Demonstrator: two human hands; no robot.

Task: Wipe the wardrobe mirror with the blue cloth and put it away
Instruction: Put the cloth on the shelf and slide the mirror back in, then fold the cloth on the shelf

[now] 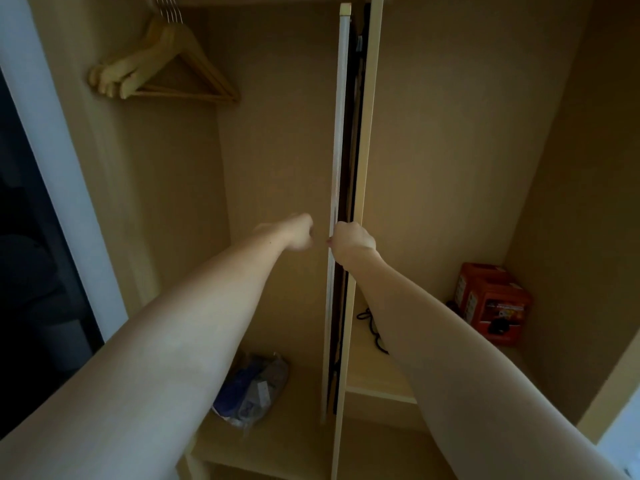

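Mirror [337, 140] stands edge-on beside the divider [363, 168], stowed inside the wardrobe. Right hand [351, 242] grips its edge, likely to slide it out; left hand [299, 233] is fisted, empty. No cloth clearly visible.

On the wardrobe floor [298, 441] below me lies a clear bag [251, 389] (blue fabric inside); the right-hand shelf [367, 375] carries an orange box [491, 303] and a black cable [372, 327].

One head-worn wide-angle view looks forward into the open wardrobe [277, 150] from close, arms reaching ahead
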